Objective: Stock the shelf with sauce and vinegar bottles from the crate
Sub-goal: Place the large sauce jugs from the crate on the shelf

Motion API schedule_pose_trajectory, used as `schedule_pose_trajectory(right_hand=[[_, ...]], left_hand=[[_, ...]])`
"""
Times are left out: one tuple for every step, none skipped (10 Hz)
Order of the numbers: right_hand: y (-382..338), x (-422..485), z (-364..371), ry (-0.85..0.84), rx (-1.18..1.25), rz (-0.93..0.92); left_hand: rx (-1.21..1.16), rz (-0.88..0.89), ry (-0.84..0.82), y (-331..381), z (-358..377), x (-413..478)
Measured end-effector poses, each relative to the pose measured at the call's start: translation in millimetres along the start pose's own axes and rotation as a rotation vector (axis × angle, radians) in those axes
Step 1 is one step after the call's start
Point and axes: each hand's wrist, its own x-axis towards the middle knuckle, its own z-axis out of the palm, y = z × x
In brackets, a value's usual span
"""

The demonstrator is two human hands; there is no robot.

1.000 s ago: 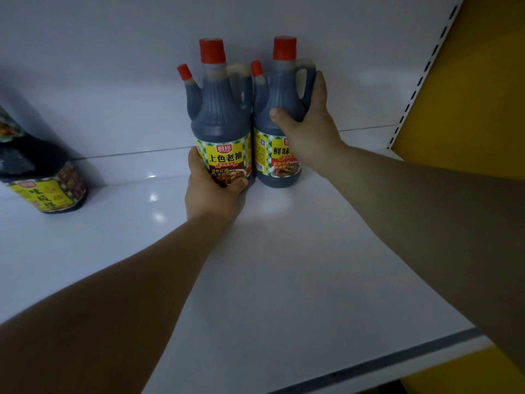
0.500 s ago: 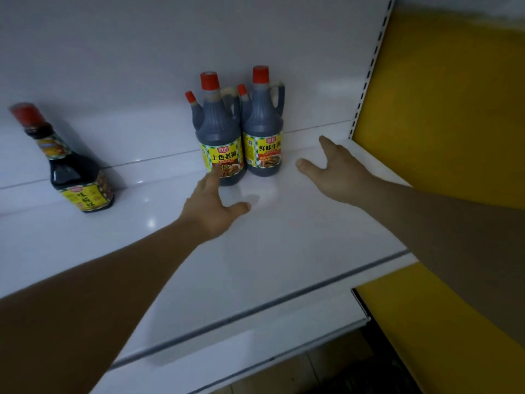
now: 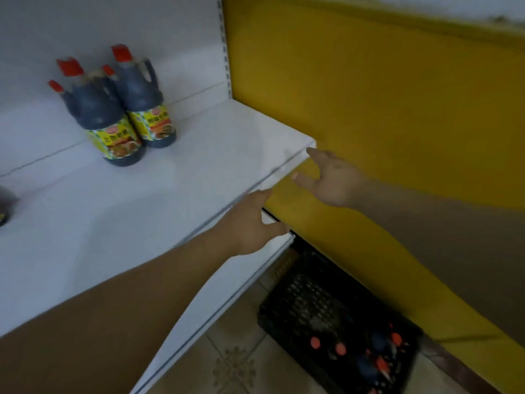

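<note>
White painted-metal shelf: smooth, glossy, with a flat lip along the front. Two sauce jugs stand at the back of the shelf, touching, labels outward. I take that as facing for shoppers. They are dark plastic with loop handles and red caps, and the label text is too blurred to read.

Left hand hovers over the shelf's front edge, fingers spread, holding nothing. Right hand is just off the shelf's right front corner, likewise spread and empty. I judge both are bound for a refill.

Black plastic lattice crate sits on the floor below the shelf, to its right, with red-capped bottles inside. A further dark bottle stands at the shelf's left end, cut off.
</note>
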Motion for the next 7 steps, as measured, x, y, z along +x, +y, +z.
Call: schedule_pose_trajectory(right_hand=[[69.3,-33.4,14.4,-0.063,-0.036,0.126],[142.8,-68.2,41.9,-0.182,-0.04,0.238],[205.7,-101.0,74.6,-0.265,-0.019,0.316],[250.5,-130.0,111.3,-0.328,0.101,0.369],[285.0,-151.0,152.3,-0.399,0.143,0.422],[316.6,-164.5,189.8,-0.451,0.213,0.488],[343.8,-181.5,228.1,-0.452,0.29,0.546]], left_hand=[[-0.059,0.08,-0.108,2.3,61.6,13.9],[-0.085,0.056,-0.242,-11.5,133.5,25.8],[-0.021,-0.083,-0.453,-28.9,205.4,35.0],[0.024,-0.201,-0.522,-39.2,261.8,33.1],[0.063,-0.238,-0.591,-49.6,308.8,32.1],[0.113,-0.284,-0.629,-66.9,347.8,37.4],[0.162,-0.311,-0.652,-83.8,386.9,39.1]])
